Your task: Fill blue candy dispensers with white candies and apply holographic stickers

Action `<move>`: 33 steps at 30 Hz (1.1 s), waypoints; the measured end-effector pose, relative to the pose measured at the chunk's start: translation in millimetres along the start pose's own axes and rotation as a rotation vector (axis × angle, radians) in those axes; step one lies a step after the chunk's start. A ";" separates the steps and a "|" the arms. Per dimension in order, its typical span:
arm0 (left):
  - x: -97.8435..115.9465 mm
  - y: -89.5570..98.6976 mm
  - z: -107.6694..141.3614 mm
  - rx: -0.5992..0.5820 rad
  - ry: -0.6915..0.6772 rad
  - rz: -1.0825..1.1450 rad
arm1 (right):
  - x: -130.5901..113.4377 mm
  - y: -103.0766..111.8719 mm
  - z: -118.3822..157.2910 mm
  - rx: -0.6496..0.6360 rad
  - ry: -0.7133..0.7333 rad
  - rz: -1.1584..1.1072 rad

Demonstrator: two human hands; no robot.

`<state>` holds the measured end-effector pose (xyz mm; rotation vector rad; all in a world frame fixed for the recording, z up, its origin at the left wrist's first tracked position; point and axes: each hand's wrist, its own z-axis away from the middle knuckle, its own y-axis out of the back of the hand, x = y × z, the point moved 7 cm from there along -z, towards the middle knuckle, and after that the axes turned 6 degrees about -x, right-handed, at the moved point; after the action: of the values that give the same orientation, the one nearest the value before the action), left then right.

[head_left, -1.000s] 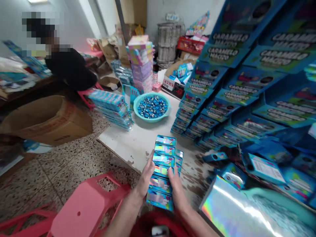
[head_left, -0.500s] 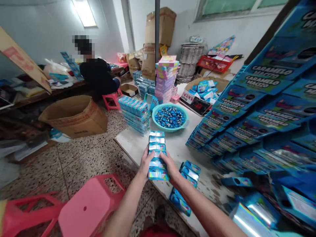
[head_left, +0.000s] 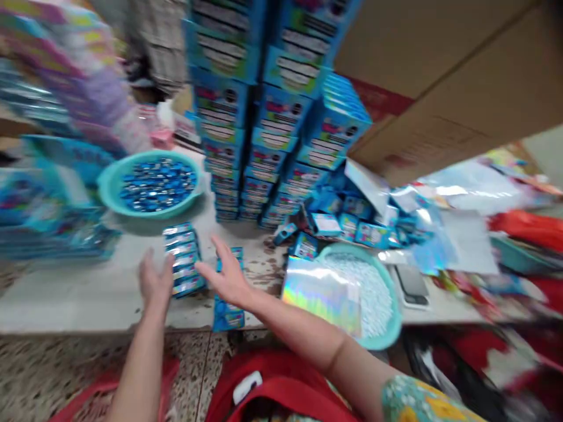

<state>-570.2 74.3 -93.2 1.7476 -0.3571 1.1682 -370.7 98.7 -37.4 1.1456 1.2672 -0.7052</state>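
A row of several small blue boxes [head_left: 183, 258] with shiny fronts rests on the white table [head_left: 79, 305]. On its left side is my left hand [head_left: 156, 280], blurred, fingers apart, with the thumb side close to the row; contact cannot be made out. To the right of the row, my right hand [head_left: 229, 274] is open, thumb and fingers spread, holding nothing. Partly behind that hand lies a second row of blue boxes [head_left: 229, 315] near the table's front edge. A turquoise basin [head_left: 105, 187] of blue, shiny round pieces stands beyond the first row.
Tall stacks of printed blue boxes [head_left: 268, 123] rise behind my right hand. A second turquoise basin [head_left: 394, 328], holding small white pieces, stands at right beside a scale-like device [head_left: 411, 284]. Loose blue boxes [head_left: 347, 225] and a large cardboard carton [head_left: 448, 88] lie beyond.
My view has swung to the right. The row of blue boxes, held between both hands earlier, now sits on the table, and my hands have parted from around it.
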 end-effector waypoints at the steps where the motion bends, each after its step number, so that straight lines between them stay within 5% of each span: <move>1: 27.7 -2.2 8.6 0.049 -0.057 -0.041 | -6.8 28.8 22.7 0.028 0.109 0.099; 3: 99.0 -36.9 39.5 -0.095 -0.275 0.058 | -5.1 101.5 75.9 0.232 0.200 0.281; 7: 229.5 -178.1 153.8 -0.730 -0.727 0.064 | 42.8 246.4 181.9 0.717 -0.019 0.656; 10: 261.4 -279.8 225.4 -1.025 -0.899 -0.172 | 81.7 305.1 230.0 0.786 -0.157 0.832; 13: 255.2 -340.1 255.3 -1.143 -0.850 -0.319 | 110.7 324.2 251.3 0.723 -0.249 0.897; 16: 246.4 -362.1 263.9 -1.174 -0.790 -0.347 | 129.2 321.2 253.7 0.626 -0.317 0.912; 24: 242.8 -371.2 266.8 -1.198 -0.707 -0.320 | 139.5 292.9 244.2 0.399 -0.347 0.884; 33: 229.1 -376.0 269.0 -1.155 -0.640 -0.208 | 90.9 314.8 252.9 0.440 -0.271 0.778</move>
<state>-55.9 91.9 -130.4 0.9998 -0.9688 0.0836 25.4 -18.1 -64.3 1.6909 0.3682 -0.5214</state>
